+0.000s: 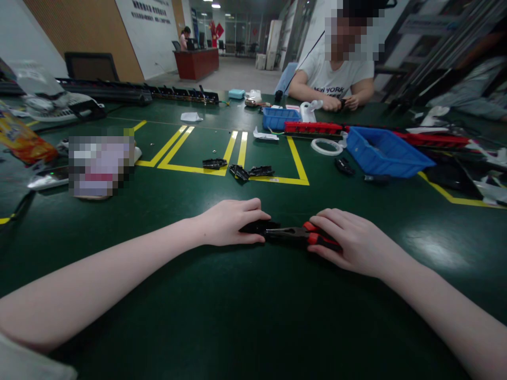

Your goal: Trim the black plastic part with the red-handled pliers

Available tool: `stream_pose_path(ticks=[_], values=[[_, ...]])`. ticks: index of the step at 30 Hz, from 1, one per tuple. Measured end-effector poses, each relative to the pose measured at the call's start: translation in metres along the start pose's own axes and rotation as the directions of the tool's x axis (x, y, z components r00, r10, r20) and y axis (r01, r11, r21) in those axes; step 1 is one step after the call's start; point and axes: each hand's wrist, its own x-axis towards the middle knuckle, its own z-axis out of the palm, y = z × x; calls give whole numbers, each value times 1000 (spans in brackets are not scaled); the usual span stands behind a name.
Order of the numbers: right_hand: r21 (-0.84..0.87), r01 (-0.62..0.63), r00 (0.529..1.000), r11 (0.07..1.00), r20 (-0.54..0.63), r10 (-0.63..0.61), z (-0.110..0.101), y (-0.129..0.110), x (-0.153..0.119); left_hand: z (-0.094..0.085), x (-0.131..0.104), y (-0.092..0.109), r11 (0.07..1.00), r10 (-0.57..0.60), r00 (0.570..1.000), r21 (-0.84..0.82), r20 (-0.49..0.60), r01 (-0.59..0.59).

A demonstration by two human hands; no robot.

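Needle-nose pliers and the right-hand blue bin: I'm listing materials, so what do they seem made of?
Needle-nose pliers: probably steel, dark with a dull grayish sheen; the red-and-black grips look like plastic or rubber, too small to settle.
Blue bin: likely molded plastic, semi-matte, judging by its even color and thin walls.

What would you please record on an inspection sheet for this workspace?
Surface: dark green table, marked with yellow tape.
Job's things: small black part and red-handled pliers, whose tips are at the part; whether they grip it is unclear.
Clutter: three black pieces near the tape, a larger blue bin, a white ring.
Hands: left hand holds the black part; right hand holds the pliers.
Cables: dark cable at the left edge.
Surroundings: co-worker across the table; reddish desk behind.
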Motion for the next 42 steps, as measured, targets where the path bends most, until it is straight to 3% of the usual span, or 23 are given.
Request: stream_pose_path(ticks=[8,22,37,42], values=[[2,-10,1000,1000,-23,10,2,-9,1,0,0,0,1000,-3,1000,20,2,3],[-11,53,994,999,-90,-54,4,5,-2,1,2,-2,999,25,999,23,-40,-24],[123,-42,995,992,-86,53,10,8,-6,2,3,-5,999,23,998,-29,-64,-25],[87,-3,994,996,-107,13,8,10,-5,3,4,-5,998,-1,999,-59,-54,-2]])
